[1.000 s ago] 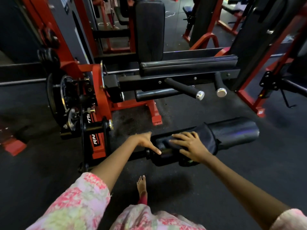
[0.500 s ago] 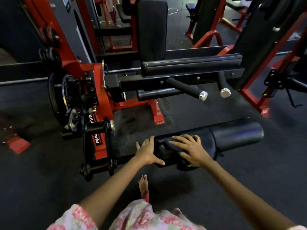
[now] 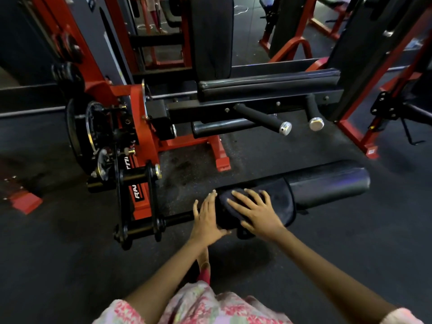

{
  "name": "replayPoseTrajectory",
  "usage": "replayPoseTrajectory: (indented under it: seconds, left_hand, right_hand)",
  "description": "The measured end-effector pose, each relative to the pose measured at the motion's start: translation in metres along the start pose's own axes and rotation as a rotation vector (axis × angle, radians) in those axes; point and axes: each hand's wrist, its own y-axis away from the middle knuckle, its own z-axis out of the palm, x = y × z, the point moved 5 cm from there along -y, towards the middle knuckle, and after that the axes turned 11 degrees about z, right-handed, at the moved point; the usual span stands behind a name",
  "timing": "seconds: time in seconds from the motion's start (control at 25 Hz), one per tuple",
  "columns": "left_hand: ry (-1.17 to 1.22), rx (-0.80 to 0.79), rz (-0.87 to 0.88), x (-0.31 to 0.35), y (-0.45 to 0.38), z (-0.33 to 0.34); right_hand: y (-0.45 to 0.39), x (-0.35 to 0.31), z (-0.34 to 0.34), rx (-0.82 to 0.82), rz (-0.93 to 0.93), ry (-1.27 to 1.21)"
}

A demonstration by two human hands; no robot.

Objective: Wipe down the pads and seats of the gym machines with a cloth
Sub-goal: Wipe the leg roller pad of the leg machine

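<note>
We spread our right hand [image 3: 257,212] flat on the dark cloth [image 3: 279,202] draped over the roller pad [image 3: 327,185] low on the leg machine; our left hand [image 3: 207,218], fingers straight, braces the pad's near end; neither grip is clamped; we should press evenly and sweep along the whole roller, holding it from turning.

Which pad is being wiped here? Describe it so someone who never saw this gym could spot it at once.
Start at the red and black machine on the left. A bar runs right from its base to a long black roller pad, low over the floor. Unlike the flat seat pad above, it is cylindrical, with the left hand and right hand on a dark cloth over it.
</note>
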Motion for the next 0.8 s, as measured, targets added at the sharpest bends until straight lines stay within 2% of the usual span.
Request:
replayPoseTrajectory:
  seconds: [0.04, 0.08, 0.16, 0.24, 0.28, 0.36, 0.44, 0.52, 0.56, 0.64, 0.68, 0.76, 0.8]
  left_hand:
    - [0.123, -0.033, -0.005, -0.006, 0.000, -0.004]
    - [0.215, -0.062, 0.011, -0.011, -0.001, -0.009]
    - [0.370, -0.071, 0.009, -0.021, -0.006, -0.021]
    - [0.621, -0.021, -0.104, -0.030, -0.020, -0.030]
    - [0.731, 0.025, -0.175, -0.032, -0.028, -0.032]
    - [0.783, 0.121, -0.286, -0.036, -0.042, -0.036]
    - [0.778, 0.141, -0.325, -0.037, -0.055, -0.037]
    - [0.767, 0.013, -0.329, -0.029, -0.067, -0.039]
    - [0.651, -0.157, -0.299, -0.025, -0.072, -0.035]
    - [0.283, -0.517, -0.239, -0.022, -0.074, -0.030]
    - [0.195, -0.612, -0.227, -0.020, -0.075, -0.030]
    - [0.267, -0.670, -0.250, -0.013, -0.076, -0.030]
    - [0.307, -0.663, -0.255, -0.011, -0.076, -0.030]
  right_hand:
    - [0.010, 0.017, 0.004, 0.037, -0.075, 0.058]
    - [0.012, 0.034, 0.004, 0.055, -0.072, 0.065]
    - [-0.006, 0.047, -0.007, 0.039, 0.163, -0.026]
    - [-0.036, 0.032, -0.015, 0.017, 0.429, -0.117]
    - [-0.043, 0.013, -0.015, 0.007, 0.437, -0.123]
    - [-0.038, -0.027, -0.011, 0.073, 0.233, -0.086]
    - [-0.010, -0.023, 0.005, 0.100, -0.049, 0.003]
    - [0.014, 0.006, 0.015, 0.103, -0.218, 0.116]
    - [0.018, 0.024, 0.015, 0.094, -0.197, 0.134]
    - [0.008, 0.056, 0.003, 0.075, 0.032, 0.043]
    - [-0.003, 0.067, -0.005, 0.081, 0.194, -0.019]
    - [-0.032, 0.074, -0.017, 0.013, 0.494, -0.105]
    - [-0.043, 0.067, -0.021, -0.035, 0.580, -0.131]
